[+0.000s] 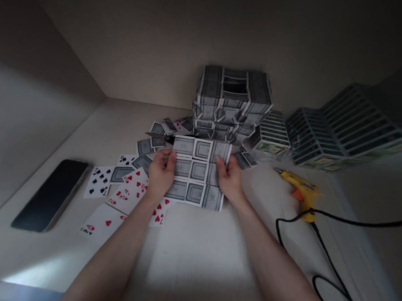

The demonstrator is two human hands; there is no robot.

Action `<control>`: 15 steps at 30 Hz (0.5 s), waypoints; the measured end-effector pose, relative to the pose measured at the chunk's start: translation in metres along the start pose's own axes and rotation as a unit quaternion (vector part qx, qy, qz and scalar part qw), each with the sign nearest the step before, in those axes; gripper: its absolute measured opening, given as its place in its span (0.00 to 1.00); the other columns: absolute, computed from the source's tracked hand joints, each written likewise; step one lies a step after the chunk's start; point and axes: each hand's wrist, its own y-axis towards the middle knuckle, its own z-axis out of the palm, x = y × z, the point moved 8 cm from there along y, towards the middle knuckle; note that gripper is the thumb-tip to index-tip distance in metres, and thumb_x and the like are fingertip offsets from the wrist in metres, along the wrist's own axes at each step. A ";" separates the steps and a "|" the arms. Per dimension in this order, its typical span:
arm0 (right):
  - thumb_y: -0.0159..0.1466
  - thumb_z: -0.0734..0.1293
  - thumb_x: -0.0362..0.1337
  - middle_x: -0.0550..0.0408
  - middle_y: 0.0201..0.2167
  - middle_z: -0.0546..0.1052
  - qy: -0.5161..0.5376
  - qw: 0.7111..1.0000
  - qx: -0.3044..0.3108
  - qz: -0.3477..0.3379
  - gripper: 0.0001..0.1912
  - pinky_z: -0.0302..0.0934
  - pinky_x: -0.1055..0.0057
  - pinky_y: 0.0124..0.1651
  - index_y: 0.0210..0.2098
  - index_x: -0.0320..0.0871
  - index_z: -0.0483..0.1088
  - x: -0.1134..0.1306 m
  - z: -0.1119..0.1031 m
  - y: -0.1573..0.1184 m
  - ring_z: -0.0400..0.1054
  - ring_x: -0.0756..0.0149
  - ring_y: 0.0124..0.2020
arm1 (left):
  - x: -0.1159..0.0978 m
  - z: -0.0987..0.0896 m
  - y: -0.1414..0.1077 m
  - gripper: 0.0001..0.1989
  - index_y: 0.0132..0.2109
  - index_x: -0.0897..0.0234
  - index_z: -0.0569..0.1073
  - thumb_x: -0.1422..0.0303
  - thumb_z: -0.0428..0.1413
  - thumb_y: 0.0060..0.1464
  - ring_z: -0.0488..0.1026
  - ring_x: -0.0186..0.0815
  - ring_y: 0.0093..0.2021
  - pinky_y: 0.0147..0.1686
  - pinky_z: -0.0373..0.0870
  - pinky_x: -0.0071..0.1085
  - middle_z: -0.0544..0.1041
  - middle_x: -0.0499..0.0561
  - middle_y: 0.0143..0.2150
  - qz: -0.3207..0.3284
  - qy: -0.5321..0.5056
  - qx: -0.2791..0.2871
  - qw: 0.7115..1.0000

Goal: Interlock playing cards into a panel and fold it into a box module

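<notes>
A flat panel of joined playing cards (198,172), backs showing, is held up between my two hands. My left hand (162,173) grips its left edge, thumb on the face of the panel. At the right edge, my right hand (230,176) pinches it the same way. Loose cards (98,181), some face up, lie spread on the table to the left and partly under my left forearm. Behind the panel stands a structure built of cards (234,91) with an opening in its top. Scissors (169,139) lie just beyond the panel, partly hidden by it.
A black phone (51,195) lies at the left. On the right is a yellow glue gun (300,189) with a black cable (334,265) looping toward the front. Stacks of card boxes (321,136) line the back right, against the wall.
</notes>
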 end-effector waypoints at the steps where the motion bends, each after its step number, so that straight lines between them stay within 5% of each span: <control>1: 0.61 0.62 0.46 0.50 0.37 0.75 0.002 1.000 -0.001 -0.001 0.14 0.61 0.62 0.45 0.39 0.43 0.67 0.000 0.000 0.000 0.68 0.61 0.39 | 0.000 0.000 0.000 0.15 0.36 0.63 0.67 0.56 0.56 0.49 0.61 0.28 0.17 0.16 0.54 0.24 0.65 0.42 0.18 -0.001 0.000 0.000 1.000; 15: 0.59 0.63 0.47 0.53 0.36 0.75 0.043 0.999 -0.014 0.028 0.14 0.61 0.63 0.45 0.39 0.44 0.68 0.005 -0.002 -0.002 0.68 0.62 0.39 | -0.002 0.006 -0.003 0.14 0.37 0.60 0.62 0.56 0.53 0.52 0.59 0.28 0.17 0.18 0.56 0.25 0.64 0.42 0.19 0.017 -0.006 0.034 0.999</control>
